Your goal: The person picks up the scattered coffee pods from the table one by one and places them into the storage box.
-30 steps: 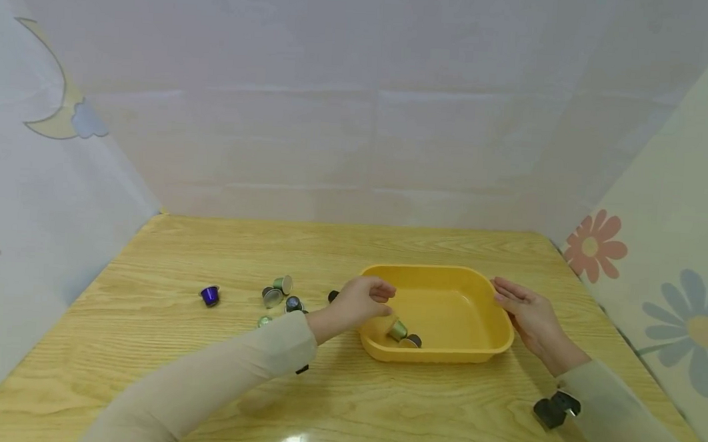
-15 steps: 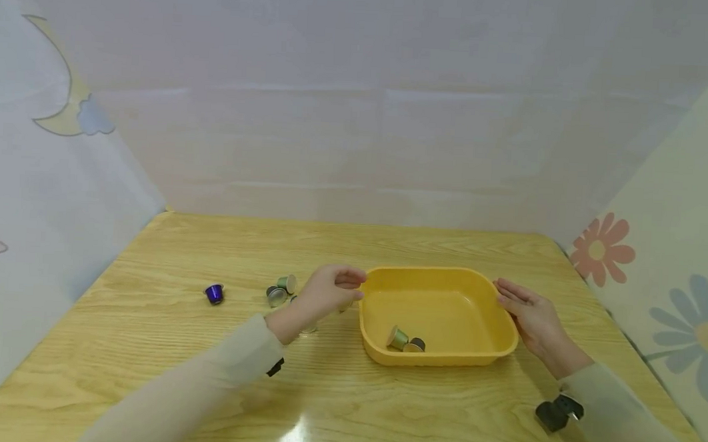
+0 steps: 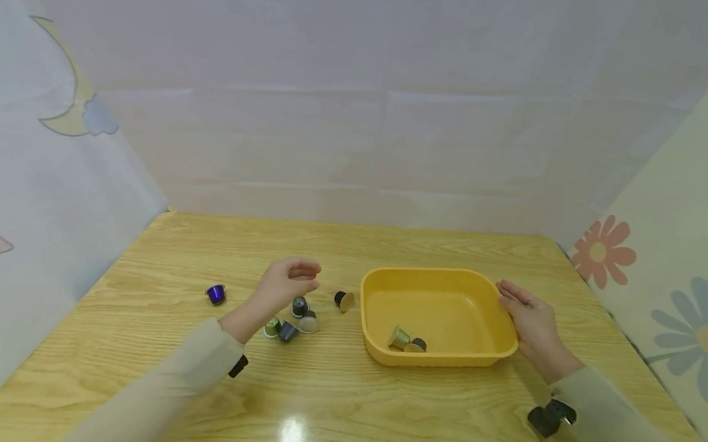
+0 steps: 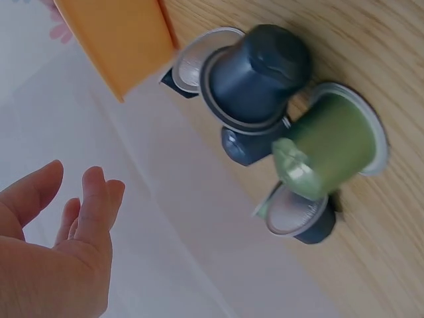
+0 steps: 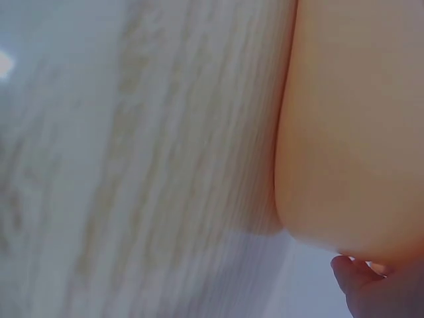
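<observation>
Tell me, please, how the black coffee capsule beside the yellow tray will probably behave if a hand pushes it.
The black coffee capsule seems apt to roll, since it lies on its side and its body is round. It may curve rather than run straight, as its lidded end looks wider. It is probably light, being so small beside the yellow tray.

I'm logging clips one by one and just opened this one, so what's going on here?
The person's right hand rests against the outside of a yellow tray. The left hand is raised by a cluster of capsules on the table, holding nothing. In the tray's near-left corner lie a green capsule and a dark capsule. Outside it, a black capsule lies near the tray, and a purple capsule sits off by itself.
</observation>
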Demonstrator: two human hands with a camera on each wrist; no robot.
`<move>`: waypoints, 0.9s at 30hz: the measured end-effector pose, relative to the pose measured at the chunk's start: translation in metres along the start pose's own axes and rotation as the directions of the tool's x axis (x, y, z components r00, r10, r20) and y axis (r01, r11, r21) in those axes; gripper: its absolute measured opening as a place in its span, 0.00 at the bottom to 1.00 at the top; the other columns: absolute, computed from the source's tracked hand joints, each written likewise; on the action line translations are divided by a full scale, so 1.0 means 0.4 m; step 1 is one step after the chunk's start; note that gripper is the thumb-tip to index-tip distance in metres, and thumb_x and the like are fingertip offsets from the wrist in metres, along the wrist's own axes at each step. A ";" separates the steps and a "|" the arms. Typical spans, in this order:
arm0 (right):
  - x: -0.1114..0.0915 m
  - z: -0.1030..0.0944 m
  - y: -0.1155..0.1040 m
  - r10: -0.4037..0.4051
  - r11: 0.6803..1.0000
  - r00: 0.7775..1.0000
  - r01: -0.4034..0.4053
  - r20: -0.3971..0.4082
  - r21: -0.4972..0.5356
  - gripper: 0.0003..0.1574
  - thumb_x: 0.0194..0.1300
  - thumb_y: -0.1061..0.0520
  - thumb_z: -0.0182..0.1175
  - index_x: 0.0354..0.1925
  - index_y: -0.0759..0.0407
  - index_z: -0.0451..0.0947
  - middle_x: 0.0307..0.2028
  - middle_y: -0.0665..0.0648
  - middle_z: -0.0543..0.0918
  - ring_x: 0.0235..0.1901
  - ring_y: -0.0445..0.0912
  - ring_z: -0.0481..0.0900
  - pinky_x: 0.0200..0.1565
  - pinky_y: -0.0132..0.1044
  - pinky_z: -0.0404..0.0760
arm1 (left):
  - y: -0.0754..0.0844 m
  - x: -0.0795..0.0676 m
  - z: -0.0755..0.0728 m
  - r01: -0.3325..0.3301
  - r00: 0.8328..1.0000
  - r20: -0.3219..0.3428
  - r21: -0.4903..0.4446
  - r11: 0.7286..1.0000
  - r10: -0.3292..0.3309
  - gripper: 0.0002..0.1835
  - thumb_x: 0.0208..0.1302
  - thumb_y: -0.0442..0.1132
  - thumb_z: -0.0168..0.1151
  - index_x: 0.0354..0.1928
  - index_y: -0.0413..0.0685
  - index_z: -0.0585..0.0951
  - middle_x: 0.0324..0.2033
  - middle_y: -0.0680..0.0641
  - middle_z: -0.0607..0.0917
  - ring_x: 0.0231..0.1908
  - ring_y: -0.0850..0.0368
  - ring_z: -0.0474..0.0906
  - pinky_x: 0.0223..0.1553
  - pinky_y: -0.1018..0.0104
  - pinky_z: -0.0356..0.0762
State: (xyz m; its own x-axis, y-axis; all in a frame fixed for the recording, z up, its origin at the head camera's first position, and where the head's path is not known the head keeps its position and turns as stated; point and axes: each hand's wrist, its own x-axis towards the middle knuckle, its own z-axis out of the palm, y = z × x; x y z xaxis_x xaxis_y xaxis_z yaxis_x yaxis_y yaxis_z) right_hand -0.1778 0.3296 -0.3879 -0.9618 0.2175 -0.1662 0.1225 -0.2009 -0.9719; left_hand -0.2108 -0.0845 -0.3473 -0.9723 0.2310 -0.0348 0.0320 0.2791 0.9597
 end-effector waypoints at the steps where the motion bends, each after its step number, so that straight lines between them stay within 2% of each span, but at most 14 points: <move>1: 0.000 0.001 -0.001 -0.001 1.000 1.000 0.001 -0.006 0.003 0.21 0.71 0.66 0.54 0.52 0.44 0.80 0.36 0.32 0.82 0.39 0.24 0.79 0.47 0.22 0.77 | -0.002 -0.001 -0.006 0.006 1.000 -0.005 -0.005 1.000 -0.006 0.19 0.66 0.27 0.60 0.58 0.30 0.75 0.56 0.33 0.77 0.58 0.40 0.74 0.55 0.57 0.77; 3: 0.000 0.002 -0.003 0.000 1.000 1.000 0.000 -0.012 -0.001 0.22 0.71 0.66 0.53 0.57 0.45 0.78 0.36 0.31 0.82 0.39 0.24 0.79 0.47 0.22 0.77 | -0.006 -0.004 -0.016 0.016 1.000 -0.019 -0.005 1.000 -0.016 0.19 0.66 0.27 0.60 0.58 0.29 0.74 0.57 0.33 0.77 0.58 0.40 0.74 0.55 0.58 0.77; 5: 0.000 0.004 -0.005 -0.004 1.000 1.000 0.004 -0.017 -0.019 0.28 0.71 0.66 0.52 0.68 0.55 0.66 0.36 0.31 0.81 0.39 0.23 0.79 0.48 0.22 0.76 | -0.008 -0.007 -0.024 0.034 0.999 -0.035 -0.002 0.999 -0.034 0.19 0.66 0.27 0.60 0.59 0.30 0.74 0.57 0.32 0.77 0.58 0.40 0.74 0.55 0.59 0.77; 7: 0.000 0.006 -0.005 -0.002 0.999 1.000 0.001 -0.022 -0.049 0.34 0.72 0.65 0.52 0.72 0.65 0.55 0.38 0.31 0.81 0.42 0.23 0.78 0.51 0.24 0.75 | -0.009 -0.009 -0.030 0.044 0.998 -0.048 -0.004 0.999 -0.044 0.19 0.66 0.27 0.59 0.59 0.29 0.74 0.57 0.32 0.77 0.57 0.40 0.75 0.54 0.58 0.77; 8: 0.001 0.007 -0.005 0.003 0.998 1.000 -0.005 -0.026 -0.062 0.35 0.72 0.64 0.52 0.72 0.67 0.52 0.40 0.32 0.81 0.45 0.25 0.78 0.52 0.24 0.74 | -0.009 -0.010 -0.033 0.045 0.998 -0.053 -0.007 0.999 -0.045 0.19 0.66 0.27 0.59 0.58 0.29 0.74 0.57 0.32 0.77 0.57 0.40 0.75 0.54 0.58 0.78; 12: 0.004 0.002 -0.002 0.011 1.000 0.999 -0.012 -0.032 -0.028 0.28 0.72 0.65 0.53 0.67 0.53 0.67 0.41 0.33 0.82 0.46 0.25 0.78 0.52 0.23 0.74 | -0.011 -0.015 -0.047 0.034 0.998 -0.060 -0.011 0.999 -0.035 0.20 0.67 0.27 0.58 0.59 0.29 0.73 0.57 0.32 0.77 0.56 0.40 0.75 0.55 0.56 0.77; 15: 0.005 -0.004 -0.001 0.019 0.999 1.000 -0.018 -0.025 0.031 0.20 0.70 0.66 0.55 0.50 0.42 0.80 0.37 0.32 0.82 0.42 0.24 0.79 0.48 0.21 0.76 | -0.014 -0.021 -0.061 0.029 0.998 -0.062 -0.006 1.000 -0.030 0.20 0.67 0.28 0.58 0.60 0.29 0.72 0.58 0.32 0.76 0.59 0.39 0.73 0.56 0.56 0.76; 16: 0.004 -0.005 -0.002 0.024 0.999 1.000 -0.023 -0.018 0.032 0.19 0.70 0.65 0.56 0.49 0.41 0.80 0.37 0.32 0.82 0.42 0.24 0.79 0.49 0.22 0.76 | -0.015 -0.023 -0.066 0.028 0.998 -0.063 -0.006 1.000 -0.028 0.21 0.68 0.29 0.58 0.60 0.29 0.72 0.58 0.32 0.76 0.59 0.38 0.72 0.56 0.57 0.76; 18: 0.003 -0.009 -0.001 0.028 0.999 1.000 -0.028 -0.005 0.038 0.19 0.70 0.65 0.56 0.38 0.39 0.83 0.36 0.32 0.82 0.41 0.25 0.79 0.48 0.21 0.76 | -0.019 -0.027 -0.077 0.030 0.997 -0.067 0.001 1.000 -0.030 0.21 0.68 0.30 0.58 0.61 0.29 0.71 0.59 0.32 0.75 0.60 0.39 0.71 0.58 0.56 0.74; 20: 0.002 -0.012 -0.001 0.027 0.999 0.999 -0.028 0.016 0.044 0.21 0.70 0.64 0.56 0.33 0.37 0.84 0.36 0.32 0.82 0.40 0.25 0.79 0.47 0.21 0.77 | -0.024 -0.032 -0.089 0.028 0.997 -0.074 0.013 1.000 -0.027 0.22 0.69 0.30 0.58 0.62 0.30 0.71 0.60 0.32 0.74 0.61 0.39 0.70 0.59 0.55 0.72; 27: 0.003 -0.021 0.000 0.008 0.998 0.999 -0.011 0.047 0.066 0.20 0.69 0.62 0.59 0.31 0.35 0.85 0.36 0.33 0.83 0.39 0.26 0.80 0.43 0.22 0.79 | -0.046 -0.047 -0.132 0.003 0.991 -0.137 0.104 0.995 0.011 0.22 0.69 0.31 0.59 0.62 0.28 0.71 0.60 0.31 0.74 0.62 0.38 0.69 0.61 0.53 0.71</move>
State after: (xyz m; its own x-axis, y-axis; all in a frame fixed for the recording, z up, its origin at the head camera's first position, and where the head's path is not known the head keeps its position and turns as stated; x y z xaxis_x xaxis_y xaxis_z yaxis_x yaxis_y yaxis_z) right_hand -0.1769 0.3379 -0.3896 -0.9713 0.1705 -0.1659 0.1166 -0.2663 -0.9568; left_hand -0.2056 -0.1434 -0.3496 -0.9944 0.1045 0.0142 0.0526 0.3749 0.9256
